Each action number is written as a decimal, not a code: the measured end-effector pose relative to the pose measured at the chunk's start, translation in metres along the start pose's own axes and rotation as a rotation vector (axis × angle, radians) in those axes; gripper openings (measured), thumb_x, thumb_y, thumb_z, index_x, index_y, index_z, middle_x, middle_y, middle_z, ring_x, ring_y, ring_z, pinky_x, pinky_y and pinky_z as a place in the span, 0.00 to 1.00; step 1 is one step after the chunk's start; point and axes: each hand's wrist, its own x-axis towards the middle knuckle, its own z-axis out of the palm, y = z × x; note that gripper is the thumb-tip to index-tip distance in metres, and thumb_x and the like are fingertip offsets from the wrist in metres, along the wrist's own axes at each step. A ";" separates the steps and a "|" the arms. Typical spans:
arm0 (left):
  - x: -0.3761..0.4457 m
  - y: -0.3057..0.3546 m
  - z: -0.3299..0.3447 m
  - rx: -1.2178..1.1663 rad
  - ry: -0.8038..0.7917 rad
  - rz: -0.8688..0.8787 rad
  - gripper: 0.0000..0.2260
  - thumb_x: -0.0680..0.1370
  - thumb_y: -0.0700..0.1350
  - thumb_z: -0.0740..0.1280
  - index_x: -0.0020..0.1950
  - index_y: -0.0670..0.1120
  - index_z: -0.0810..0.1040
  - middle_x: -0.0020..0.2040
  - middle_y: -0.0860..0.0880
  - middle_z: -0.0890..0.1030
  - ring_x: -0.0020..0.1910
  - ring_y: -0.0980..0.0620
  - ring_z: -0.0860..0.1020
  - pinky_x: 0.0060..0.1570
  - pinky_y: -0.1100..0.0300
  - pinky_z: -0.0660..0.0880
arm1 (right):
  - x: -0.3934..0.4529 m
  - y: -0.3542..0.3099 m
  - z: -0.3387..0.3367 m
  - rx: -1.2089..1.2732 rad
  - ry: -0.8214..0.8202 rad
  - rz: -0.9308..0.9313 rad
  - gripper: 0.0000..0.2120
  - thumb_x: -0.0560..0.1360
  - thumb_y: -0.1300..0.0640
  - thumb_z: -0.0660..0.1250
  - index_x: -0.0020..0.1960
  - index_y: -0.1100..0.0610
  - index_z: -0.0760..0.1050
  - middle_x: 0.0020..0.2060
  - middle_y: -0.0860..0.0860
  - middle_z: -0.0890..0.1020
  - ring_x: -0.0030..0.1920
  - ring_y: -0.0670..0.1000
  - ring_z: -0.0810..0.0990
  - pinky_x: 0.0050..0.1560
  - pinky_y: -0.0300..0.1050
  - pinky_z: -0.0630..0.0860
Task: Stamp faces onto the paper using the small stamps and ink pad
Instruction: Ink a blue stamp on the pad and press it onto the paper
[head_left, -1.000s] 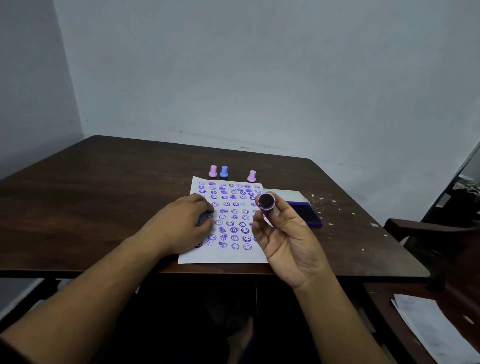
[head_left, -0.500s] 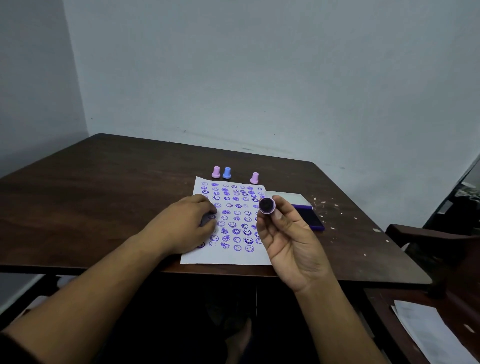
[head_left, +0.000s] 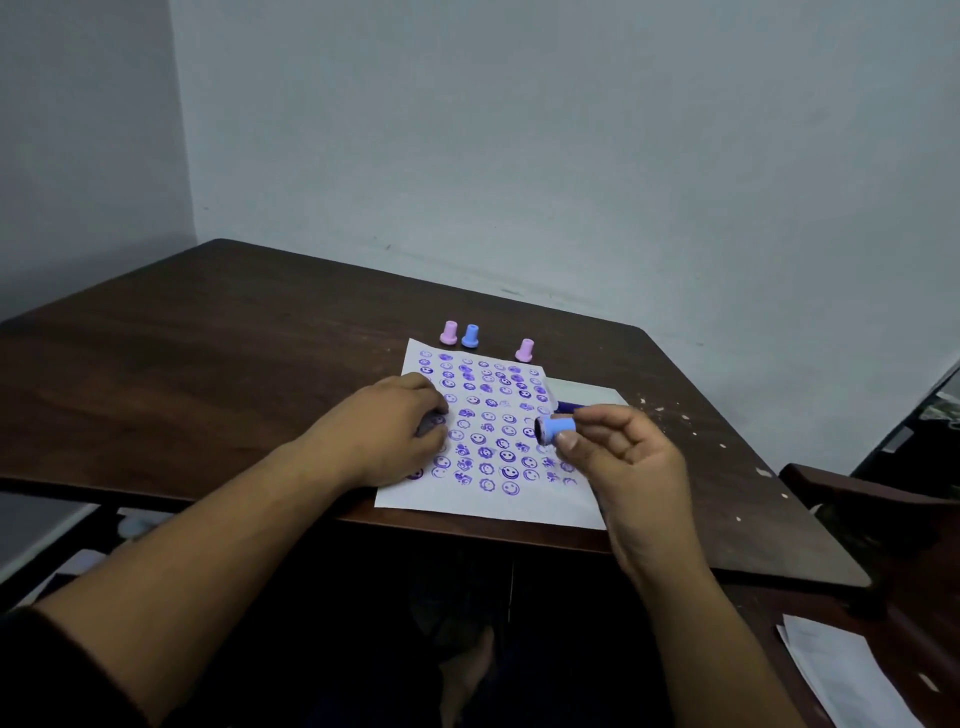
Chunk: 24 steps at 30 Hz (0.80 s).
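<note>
A white paper (head_left: 519, 506) covered with several rows of purple stamped faces lies on the dark wooden table (head_left: 208, 364). My right hand (head_left: 623, 467) pinches a small blue stamp (head_left: 556, 429) above the paper's right side, tipped sideways with its inked face pointing left. My left hand (head_left: 384, 431) rests fingers-down on the paper's left part. The ink pad (head_left: 571, 406) with its white lid shows just behind my right hand, mostly hidden. Two pink stamps (head_left: 448, 332) (head_left: 524, 349) and a blue stamp (head_left: 470, 335) stand beyond the paper's far edge.
A dark chair arm (head_left: 857, 493) is at the right of the table. White sheets (head_left: 852, 675) lie low at the right. Pale specks dot the table's right part (head_left: 691, 431). A grey wall stands behind.
My right hand has turned the stamp from facing me to lying sideways, face to the left, and lowered it slightly. The left hand has stayed on the paper. The camera has shifted a little.
</note>
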 end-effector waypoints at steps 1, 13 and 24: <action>0.000 0.000 0.000 0.001 -0.002 -0.003 0.19 0.79 0.56 0.62 0.67 0.52 0.79 0.63 0.55 0.77 0.62 0.53 0.75 0.60 0.53 0.75 | -0.001 0.001 -0.001 -0.097 0.009 -0.040 0.11 0.72 0.69 0.79 0.50 0.57 0.86 0.47 0.54 0.91 0.50 0.53 0.90 0.47 0.38 0.84; 0.001 0.001 -0.001 0.014 -0.011 -0.004 0.18 0.81 0.56 0.62 0.68 0.52 0.78 0.64 0.54 0.76 0.61 0.53 0.75 0.59 0.54 0.75 | -0.019 0.015 -0.006 -0.533 -0.032 -0.193 0.11 0.72 0.62 0.81 0.46 0.46 0.87 0.47 0.38 0.89 0.48 0.41 0.88 0.53 0.35 0.81; 0.002 0.000 0.001 0.019 -0.007 -0.001 0.18 0.80 0.56 0.61 0.68 0.52 0.78 0.64 0.55 0.76 0.61 0.54 0.75 0.58 0.54 0.75 | -0.019 0.018 -0.007 -0.591 -0.087 -0.255 0.12 0.71 0.65 0.81 0.45 0.49 0.87 0.45 0.36 0.88 0.47 0.40 0.88 0.51 0.29 0.78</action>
